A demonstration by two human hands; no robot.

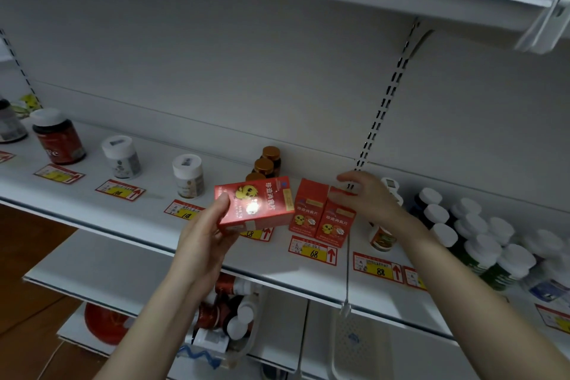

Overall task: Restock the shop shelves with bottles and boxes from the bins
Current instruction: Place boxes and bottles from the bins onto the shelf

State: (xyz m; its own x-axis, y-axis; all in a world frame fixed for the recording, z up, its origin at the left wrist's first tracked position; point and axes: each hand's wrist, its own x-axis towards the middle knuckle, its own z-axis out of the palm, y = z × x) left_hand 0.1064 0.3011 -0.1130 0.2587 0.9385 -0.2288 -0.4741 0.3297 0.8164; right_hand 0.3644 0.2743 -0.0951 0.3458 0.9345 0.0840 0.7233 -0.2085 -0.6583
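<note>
Left hand [205, 234] gripping a tilted red box [254, 205] above the shelf [154, 225] edge, right hand [368, 199] nearby, fingers over the shelved box [336, 220] top, grasp unclear, twin box [308, 210] touching alongside

One red box [256, 205] is held up, and two more stand upright side by side on the shelf [148, 176], which makes three. Three brown-capped bottles [264, 165] stand in a row behind them. Further left are two white jars [121, 157] and two dark bottles [58, 137]. One orange-labelled bottle [382, 237] stands to the right. Beyond it is a cluster of white-capped bottles [482, 248], at least nine, packed too tightly for an exact count. Nine price tags [313, 250] lie along the shelf, some partly hidden.
</note>
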